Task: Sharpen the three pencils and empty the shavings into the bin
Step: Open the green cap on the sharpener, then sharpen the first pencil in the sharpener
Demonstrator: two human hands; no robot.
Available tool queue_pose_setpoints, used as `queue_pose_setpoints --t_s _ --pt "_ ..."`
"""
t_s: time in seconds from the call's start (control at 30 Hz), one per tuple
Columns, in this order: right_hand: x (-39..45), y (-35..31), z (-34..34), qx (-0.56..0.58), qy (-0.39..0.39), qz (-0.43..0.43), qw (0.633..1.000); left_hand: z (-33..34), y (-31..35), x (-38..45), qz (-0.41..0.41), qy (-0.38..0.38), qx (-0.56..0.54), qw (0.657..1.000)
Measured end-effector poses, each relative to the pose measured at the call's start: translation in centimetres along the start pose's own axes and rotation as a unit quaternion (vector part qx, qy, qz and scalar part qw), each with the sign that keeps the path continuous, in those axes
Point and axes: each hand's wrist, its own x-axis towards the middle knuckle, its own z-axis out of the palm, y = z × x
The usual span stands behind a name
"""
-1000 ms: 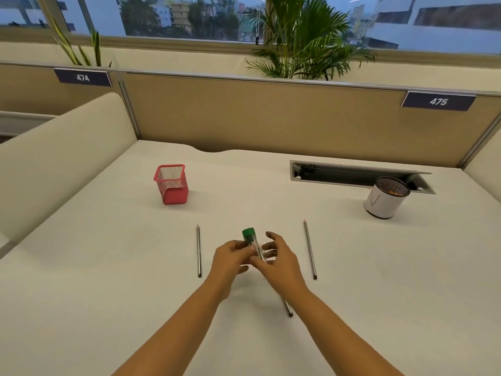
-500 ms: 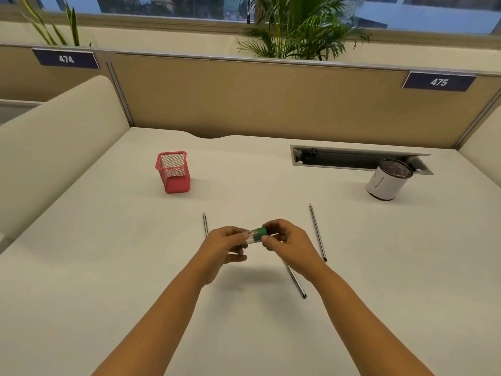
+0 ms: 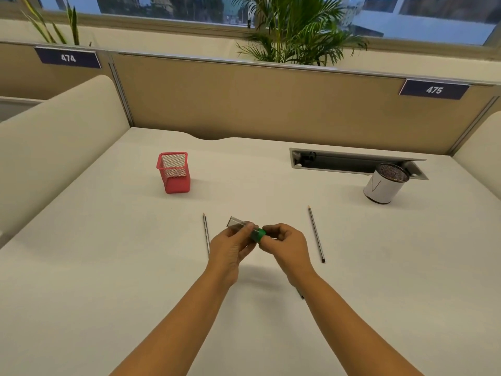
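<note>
We only catch the tip of the third pencil poking out under the right forearm; rest is hidden.

I see a matt, smooth off-white surface. The sharpener looks like clear glossy plastic with a green plastic cap. The red pen holder is fine wire mesh. The round bin is dark mesh wrapped in white paper. The partition looks like tan cloth.
</note>
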Motion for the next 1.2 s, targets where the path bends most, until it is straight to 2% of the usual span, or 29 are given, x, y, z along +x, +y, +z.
queue_pose_setpoints --t_s 0.13,0.27,0.33,0.4,0.43,0.5,0.6,0.73,0.83,0.93,1.0,1.2 --pt "0.3 0.2 -0.5 0.051 0.015 0.013 0.998 0.3 0.1 0.2 -0.018 0.011 -0.009 1.0" --pt "0.9 0.1 -1.5 0.114 -0.045 0.071 0.99 0.5 0.0 0.4 -0.062 0.019 -0.056 0.996" --pt "1.5 0.5 -2.6 0.111 -0.045 0.085 0.989 0.2 0.1 0.6 -0.078 0.031 -0.079 0.993" --pt "2.1 1.7 -4.2 -0.038 0.014 0.065 0.997 -0.2 0.3 1.0 -0.082 0.049 -0.088 0.991" --pt "2.2 2.4 -4.8 -0.149 0.041 0.051 0.987 -0.4 0.4 1.2 -0.081 0.057 -0.088 0.991" --pt "2.2 3.9 -5.2 -0.31 0.032 0.048 0.949 -0.8 0.4 1.6 -0.08 0.067 -0.088 0.991" --pt "1.7 5.5 -4.3 -0.4 -0.024 0.078 0.913 -0.9 0.2 2.1 -0.086 0.074 -0.084 0.99" --pt "1.6 5.6 -3.9 -0.471 -0.017 0.048 0.88 -0.6 0.1 2.4 -0.093 0.071 -0.077 0.99" --pt "1.9 5.3 -4.4 -0.465 -0.004 0.042 0.884 -0.5 0.2 2.7 -0.096 0.076 -0.075 0.99" --pt "1.8 4.1 -5.0 -0.324 0.006 0.029 0.946 -0.5 0.4 3.1 -0.098 0.084 -0.076 0.989" --pt "1.2 2.9 -5.2 -0.249 0.003 0.002 0.969 -0.5 0.4 3.3 -0.1 0.09 -0.072 0.988" --pt "-0.3 1.5 -5.0 -0.344 -0.004 -0.119 0.931 -0.5 0.4 4.1 -0.101 0.1 -0.068 0.987"
